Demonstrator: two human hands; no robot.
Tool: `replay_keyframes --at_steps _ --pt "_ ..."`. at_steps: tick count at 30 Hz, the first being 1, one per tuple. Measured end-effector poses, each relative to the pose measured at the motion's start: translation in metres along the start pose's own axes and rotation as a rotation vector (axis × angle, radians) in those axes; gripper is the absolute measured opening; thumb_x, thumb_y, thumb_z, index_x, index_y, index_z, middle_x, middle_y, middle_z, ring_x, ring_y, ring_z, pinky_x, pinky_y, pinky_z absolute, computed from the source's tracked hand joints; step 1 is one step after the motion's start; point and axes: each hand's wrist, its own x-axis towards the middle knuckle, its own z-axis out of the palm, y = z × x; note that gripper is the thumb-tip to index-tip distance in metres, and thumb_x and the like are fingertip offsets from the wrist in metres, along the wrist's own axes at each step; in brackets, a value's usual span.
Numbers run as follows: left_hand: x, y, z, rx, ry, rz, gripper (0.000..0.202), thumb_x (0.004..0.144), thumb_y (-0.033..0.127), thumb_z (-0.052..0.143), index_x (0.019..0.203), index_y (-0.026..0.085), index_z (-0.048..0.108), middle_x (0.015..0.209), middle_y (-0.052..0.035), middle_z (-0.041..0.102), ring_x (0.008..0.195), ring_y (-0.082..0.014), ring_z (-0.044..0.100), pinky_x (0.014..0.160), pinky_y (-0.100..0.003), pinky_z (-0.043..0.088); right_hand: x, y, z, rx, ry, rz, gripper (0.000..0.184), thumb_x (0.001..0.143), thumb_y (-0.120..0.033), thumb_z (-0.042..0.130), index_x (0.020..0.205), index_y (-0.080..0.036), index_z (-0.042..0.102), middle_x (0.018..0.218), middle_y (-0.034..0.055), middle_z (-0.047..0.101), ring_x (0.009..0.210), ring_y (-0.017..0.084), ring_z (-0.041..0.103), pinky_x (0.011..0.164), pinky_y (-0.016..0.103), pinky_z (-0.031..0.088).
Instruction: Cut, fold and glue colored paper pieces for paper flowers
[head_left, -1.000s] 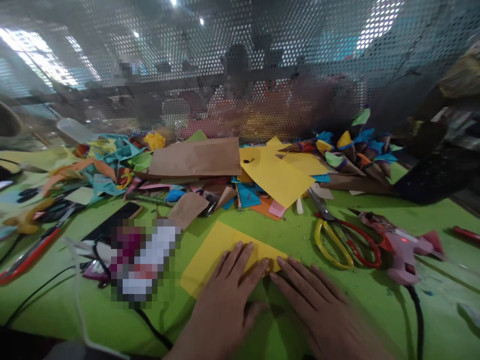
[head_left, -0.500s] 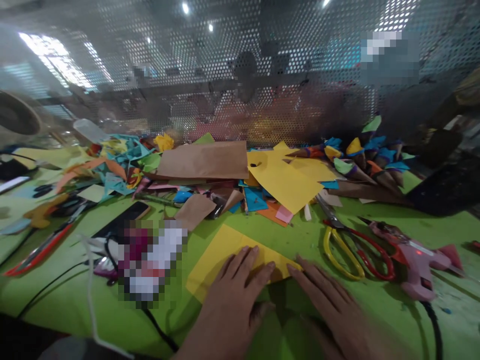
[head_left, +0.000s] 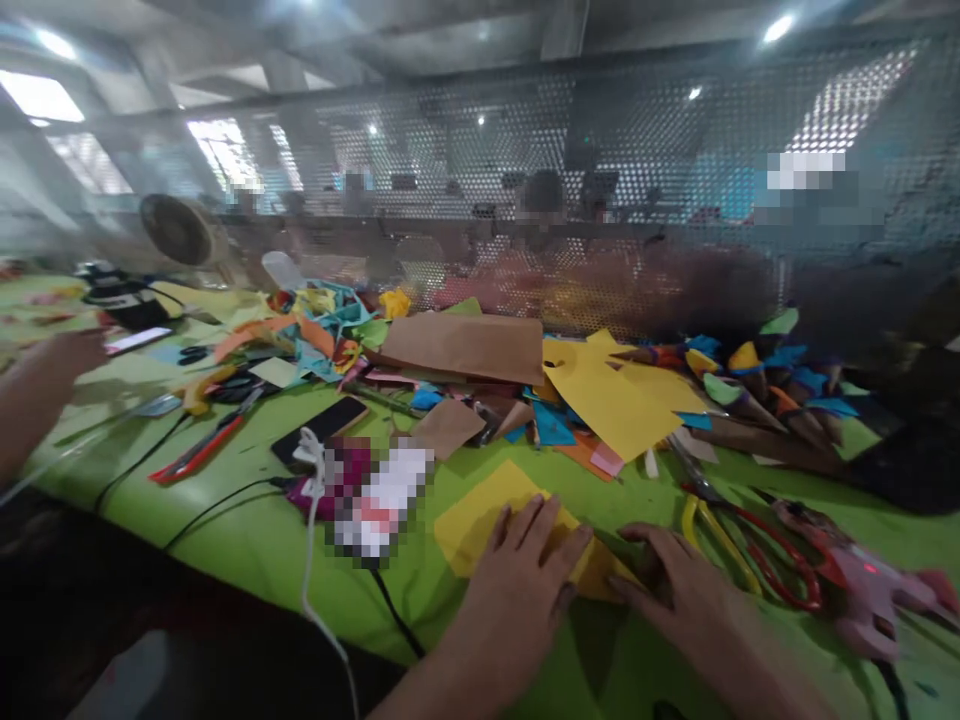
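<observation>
A sheet of yellow paper (head_left: 476,515) lies in front of me on the green tabletop. My left hand (head_left: 517,580) rests flat on it, fingers stretched out and slightly spread, covering its middle. At the sheet's right corner is my right hand (head_left: 686,600), fingers bent and apart, the thumb touching the paper's edge. Close by on the right lie scissors (head_left: 772,560) with one yellow and one red handle. Beyond them is a pink glue gun (head_left: 862,590) with a small red light.
Behind lie brown paper (head_left: 465,348), larger yellow paper (head_left: 622,400) and several paper-topped cones (head_left: 780,375). Leftward are a dark phone (head_left: 319,430), a white cable (head_left: 307,580) and a red-handled cutter (head_left: 202,450). Another person's arm (head_left: 45,390) reaches in at far left. A perforated screen (head_left: 465,200) stands behind.
The view has swung left and up, bringing another person's arm and more of the fan into sight. My right hand has gone from stretched fingers to bent ones. My left hand stays on the paper.
</observation>
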Motion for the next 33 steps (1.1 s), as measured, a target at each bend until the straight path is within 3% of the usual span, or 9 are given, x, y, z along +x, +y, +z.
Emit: replay_keyframes --at_steps 6,12,14,16,19,23,27,30,33 --pt "0.001 0.000 0.005 -0.071 0.056 -0.018 0.050 0.101 0.033 0.038 0.150 0.031 0.030 0.157 -0.0083 0.033 0.145 -0.0259 0.028 0.116 -0.050 0.030 0.008 0.002 -0.005 0.378 -0.226 0.147 0.062 0.075 -0.050 0.060 0.126 -0.015 0.052 0.068 -0.0006 0.063 0.059 0.020 0.061 0.056 0.031 0.046" --pt "-0.009 0.009 -0.017 -0.319 0.241 -0.002 0.050 0.096 0.025 0.047 0.145 0.025 0.039 0.152 -0.0111 0.040 0.141 -0.0276 0.034 0.116 -0.050 0.027 0.007 -0.005 -0.022 0.400 -0.231 0.138 0.067 0.072 -0.050 0.067 0.129 -0.017 0.056 0.060 -0.0029 0.060 0.060 0.021 0.059 0.056 0.030 0.045" --pt "-0.022 0.021 -0.023 -0.564 0.400 -0.049 0.041 0.092 0.020 0.050 0.133 0.024 0.050 0.132 -0.0094 0.059 0.124 -0.0243 0.051 0.109 -0.044 0.036 0.007 -0.009 -0.030 0.401 -0.181 0.134 0.062 0.072 -0.050 0.067 0.125 -0.019 0.060 0.061 -0.0015 0.062 0.063 0.022 0.061 0.058 0.031 0.047" --pt "-0.035 0.037 -0.020 -0.918 0.502 -0.267 0.023 0.084 0.020 0.062 0.108 0.020 0.060 0.103 -0.0079 0.067 0.099 -0.0219 0.060 0.091 -0.036 0.047 0.007 -0.014 -0.038 0.389 -0.103 0.127 0.059 0.070 -0.050 0.069 0.120 -0.020 0.064 0.061 -0.0006 0.062 0.063 0.023 0.062 0.059 0.031 0.049" --pt "-0.039 0.053 -0.002 -1.579 0.251 -0.494 0.025 0.076 0.032 0.074 0.092 0.018 0.060 0.081 -0.0036 0.065 0.071 -0.0150 0.059 0.065 -0.026 0.045 0.004 -0.024 -0.047 0.375 0.026 0.081 0.052 0.068 -0.050 0.070 0.111 -0.021 0.068 0.063 0.0006 0.063 0.063 0.022 0.062 0.060 0.030 0.051" --pt "-0.015 0.056 0.005 -2.115 0.230 -0.595 0.060 0.058 0.045 0.088 0.104 0.014 0.064 0.096 -0.0103 0.070 0.086 -0.0201 0.065 0.067 -0.025 0.047 -0.005 -0.036 -0.048 0.365 0.113 -0.002 0.040 0.074 -0.047 0.068 0.104 -0.022 0.069 0.074 0.0024 0.068 0.065 0.019 0.062 0.064 0.028 0.052" --pt "0.005 0.058 -0.019 -2.262 0.288 -0.639 0.054 0.057 0.040 0.089 0.100 0.013 0.070 0.109 -0.0151 0.072 0.096 -0.0267 0.069 0.072 -0.028 0.052 -0.015 -0.045 -0.048 0.344 0.152 -0.059 0.035 0.077 -0.043 0.067 0.106 -0.023 0.068 0.070 0.0006 0.065 0.067 0.019 0.063 0.065 0.027 0.052" --pt "0.012 0.063 -0.030 -2.315 0.354 -0.797 0.045 0.058 0.033 0.090 0.093 0.012 0.070 0.099 -0.0148 0.075 0.088 -0.0275 0.072 0.075 -0.032 0.056 -0.021 -0.049 -0.051 0.321 0.182 -0.087 0.021 0.075 -0.043 0.068 0.080 -0.023 0.068 0.084 0.0058 0.070 0.081 0.022 0.066 0.071 0.028 0.053" --pt "0.017 0.066 -0.028 -2.311 0.411 -0.892 0.045 0.055 0.029 0.091 0.090 0.012 0.070 0.097 -0.0138 0.076 0.084 -0.0273 0.073 0.074 -0.033 0.058 -0.028 -0.052 -0.055 0.386 0.171 -0.019 0.031 0.079 -0.047 0.065 0.098 -0.023 0.067 0.086 0.0058 0.070 0.080 0.022 0.067 0.069 0.029 0.054"
